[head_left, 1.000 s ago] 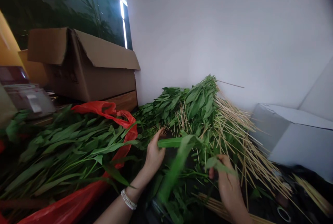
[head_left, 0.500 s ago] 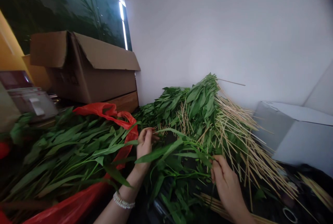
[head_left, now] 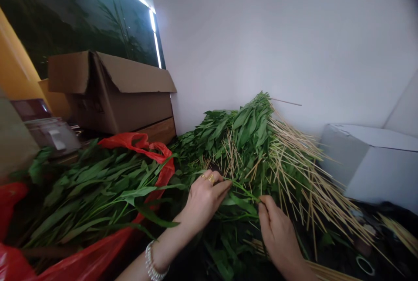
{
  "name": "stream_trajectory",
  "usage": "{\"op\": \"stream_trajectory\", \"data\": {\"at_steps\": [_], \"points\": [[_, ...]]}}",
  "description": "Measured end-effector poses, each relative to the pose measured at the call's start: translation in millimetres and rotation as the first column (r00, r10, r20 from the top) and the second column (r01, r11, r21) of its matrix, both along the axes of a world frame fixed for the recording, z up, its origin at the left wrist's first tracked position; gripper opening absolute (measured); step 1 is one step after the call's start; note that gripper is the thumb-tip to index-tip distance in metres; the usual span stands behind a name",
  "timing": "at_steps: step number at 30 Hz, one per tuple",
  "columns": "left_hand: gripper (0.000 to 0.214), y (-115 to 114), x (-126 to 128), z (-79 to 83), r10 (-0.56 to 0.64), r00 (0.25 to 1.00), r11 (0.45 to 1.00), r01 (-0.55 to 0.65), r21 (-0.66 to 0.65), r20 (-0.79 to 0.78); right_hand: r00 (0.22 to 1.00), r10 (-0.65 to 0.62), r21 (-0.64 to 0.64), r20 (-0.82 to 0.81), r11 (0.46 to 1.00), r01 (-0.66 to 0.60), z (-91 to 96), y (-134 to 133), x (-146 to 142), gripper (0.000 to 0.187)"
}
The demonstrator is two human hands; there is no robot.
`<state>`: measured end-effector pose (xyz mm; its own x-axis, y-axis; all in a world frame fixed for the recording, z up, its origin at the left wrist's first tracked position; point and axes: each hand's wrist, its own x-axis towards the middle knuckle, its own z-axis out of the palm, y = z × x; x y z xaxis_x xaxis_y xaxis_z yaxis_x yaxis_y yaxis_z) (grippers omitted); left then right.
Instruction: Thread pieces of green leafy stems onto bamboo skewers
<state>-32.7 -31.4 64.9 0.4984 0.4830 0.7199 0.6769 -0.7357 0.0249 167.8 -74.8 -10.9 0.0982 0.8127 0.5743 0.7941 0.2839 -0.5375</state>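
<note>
My left hand (head_left: 204,200), with gold rings and a pearl bracelet (head_left: 152,261), pinches a thin green leafy stem (head_left: 243,194) among the leaves. My right hand (head_left: 277,237) holds the other end of that stem between its fingertips, close to the left hand. Behind them, a heap of leafy green stems (head_left: 248,133) lies mixed with many thin bamboo skewers (head_left: 300,168) that fan out to the right. A second heap of long-leaved greens (head_left: 88,189) lies to the left of my hands.
A red plastic bag (head_left: 140,146) runs under and around the left heap. Behind it stand an open cardboard box (head_left: 114,98) and a wooden crate edge (head_left: 160,131). A white wall (head_left: 261,33) rises behind the heap. A grey-white box (head_left: 372,163) sits at right, with a tape roll (head_left: 365,265) below.
My hands have moved closer together. The left hand has shifted right and turned, showing its rings. The loose leafy stems have dropped lower, and the view has tilted slightly.
</note>
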Motion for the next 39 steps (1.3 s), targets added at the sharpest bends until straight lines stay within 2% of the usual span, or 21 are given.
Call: {"op": "stream_trajectory", "data": {"at_steps": [8,12,14,16,18,19,20,22,24,25,27,29,32,34,35,36,37,38,39], "points": [[0.020,3,1,0.2,0.013,0.994,0.999,-0.010,0.034,-0.112,0.990,0.021,0.145,0.138,0.989,-0.041,6.4,-5,-3,0.024],[0.017,0,5,-0.1,-0.007,0.995,1.000,0.008,0.002,-0.100,0.982,0.033,0.187,0.185,0.980,-0.068,10.2,-7,-6,0.024],[0.016,1,7,-1.3,-0.024,1.000,0.999,0.024,-0.047,-0.010,0.980,0.057,0.175,0.191,0.980,-0.092,10.0,-8,-8,0.024],[0.016,5,5,-1.0,-0.038,0.988,0.988,0.059,-0.141,0.147,0.984,0.081,0.144,0.160,0.984,-0.104,8.6,-7,-8,0.025],[0.014,10,-3,2.7,-0.005,0.934,0.957,0.108,-0.269,0.356,0.993,0.089,0.091,0.080,0.991,-0.097,6.9,-6,-5,0.026],[0.012,13,-9,5.9,0.036,0.877,0.928,0.149,-0.342,0.479,0.996,0.086,0.055,0.029,0.995,-0.087,6.2,-5,-3,0.027],[0.010,15,-15,9.8,0.089,0.788,0.887,0.215,-0.408,0.609,0.997,0.080,0.018,-0.024,0.997,-0.079,5.8,-3,-1,0.027],[0.009,15,-27,18.6,0.206,0.528,0.768,0.435,-0.470,0.824,0.991,0.072,-0.056,-0.114,0.995,-0.079,5.4,-1,3,0.029],[0.010,10,-34,26.2,0.307,0.261,0.602,0.692,-0.399,0.915,0.982,0.079,-0.109,-0.173,0.989,-0.098,5.2,0,4,0.031],[0.010,7,-36,29.0,0.350,0.155,0.514,0.793,-0.327,0.924,0.977,0.084,-0.127,-0.196,0.986,-0.110,5.1,0,4,0.032],[0.004,1,-36,32.4,0.432,-0.001,0.361,0.916,-0.172,0.902,0.966,0.090,-0.154,-0.244,0.979,-0.131,4.5,0,3,0.033],[0.009,-3,-36,34.0,0.511,-0.122,0.285,0.958,-0.034,0.851,0.948,0.090,-0.180,-0.304,0.972,-0.150,3.9,0,2,0.032],[0.024,-5,-36,36.7,0.581,-0.232,0.276,0.958,0.079,0.780,0.914,0.083,-0.217,-0.396,0.959,-0.181,3.2,1,4,0.030],[0.027,-9,-38,38.4,0.552,-0.229,0.264,0.960,0.092,0.802,0.897,0.080,-0.233,-0.435,0.952,-0.198,3.3,2,5,0.030],[0.026,-14,-38,38.3,0.492,-0.195,0.254,0.964,0.074,0.849,0.889,0.082,-0.236,-0.451,0.949,-0.207,3.6,2,6,0.031],[0.025,-22,-39,37.0,0.389,-0.108,0.238,0.971,0.013,0.915,0.880,0.086,-0.239,-0.466,0.946,-0.219,4.0,2,6,0.031],[0.025,-32,-39,34.0,0.219,0.066,0.225,0.967,-0.117,0.973,0.871,0.087,-0.241,-0.483,0.943,-0.228,4.7,2,5,0.032],[0.026,-44,-37,29.1,0.008,0.284,0.241,0.930,-0.277,0.959,0.862,0.090,-0.244,-0.499,0.940,-0.240,5.6,2,5,0.032],[0.030,-59,-35,22.4,-0.210,0.535,0.286,0.834,-0.472,0.818,0.854,0.095,-0.245,-0.512,0.937,-0.251,6.6,2,4,0.033]]}}
